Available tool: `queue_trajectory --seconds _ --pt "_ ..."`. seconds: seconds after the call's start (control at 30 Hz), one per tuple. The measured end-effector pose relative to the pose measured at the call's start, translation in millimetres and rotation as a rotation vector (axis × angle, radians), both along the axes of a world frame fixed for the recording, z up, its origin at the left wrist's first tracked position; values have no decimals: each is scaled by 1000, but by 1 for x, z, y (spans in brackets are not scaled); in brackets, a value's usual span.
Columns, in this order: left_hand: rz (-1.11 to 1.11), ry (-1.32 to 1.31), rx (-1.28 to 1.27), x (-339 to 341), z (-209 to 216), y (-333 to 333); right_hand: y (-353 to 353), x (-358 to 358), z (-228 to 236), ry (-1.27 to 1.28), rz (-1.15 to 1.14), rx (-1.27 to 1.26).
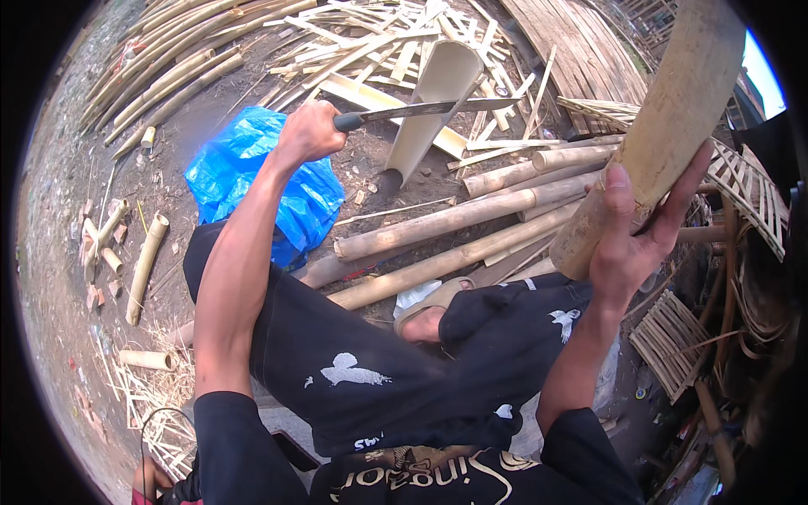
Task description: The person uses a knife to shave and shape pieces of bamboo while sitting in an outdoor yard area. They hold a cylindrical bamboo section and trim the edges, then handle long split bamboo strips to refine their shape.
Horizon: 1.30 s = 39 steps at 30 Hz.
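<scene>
My left hand [310, 130] is closed around the dark handle of a long knife [421, 109], its blade pointing right. The blade crosses a split bamboo half [429, 109] that stands tilted with its hollow side showing; whether they touch I cannot tell. On the right, my right hand [627, 236] grips a thick bamboo piece [673, 109] near its lower end, thumb on one side and fingers on the other. That piece slants up past the top edge of the view. Its far end is out of sight.
Bamboo poles [454, 220] lie in front of my legs. A blue plastic sheet [261, 177] is crumpled under my left forearm. Beyond are a heap of split strips [362, 55] and wooden boards [581, 63]. Woven slats [673, 345] stand at right; another person's arm [151, 475] shows lower left.
</scene>
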<state>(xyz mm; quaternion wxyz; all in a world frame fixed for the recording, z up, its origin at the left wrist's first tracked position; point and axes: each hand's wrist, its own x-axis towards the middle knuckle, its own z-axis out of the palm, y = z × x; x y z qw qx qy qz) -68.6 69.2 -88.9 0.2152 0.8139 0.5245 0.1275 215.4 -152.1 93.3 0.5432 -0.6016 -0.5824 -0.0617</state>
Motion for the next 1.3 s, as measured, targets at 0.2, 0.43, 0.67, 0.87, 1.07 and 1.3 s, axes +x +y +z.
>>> queue_trajectory --seconds 0.2,0.43,0.67,0.87,1.07,1.3 --pt "-17 46 39 14 29 10 -6 -10 5 -20 -67 77" --pt "60 142 -2 3 -6 13 -7 5 -139 254 55 -779" --pt "62 163 71 -22 -12 -7 4 0 -7 393 145 -393" --pt "65 166 -104 -18 6 -31 26 -11 21 -91 -67 248" --pt "187 302 -220 -32 15 -46 -3 -31 -127 102 156 -957" --pt "219 340 -208 -54 25 -72 -9 -31 -39 578 433 -671"
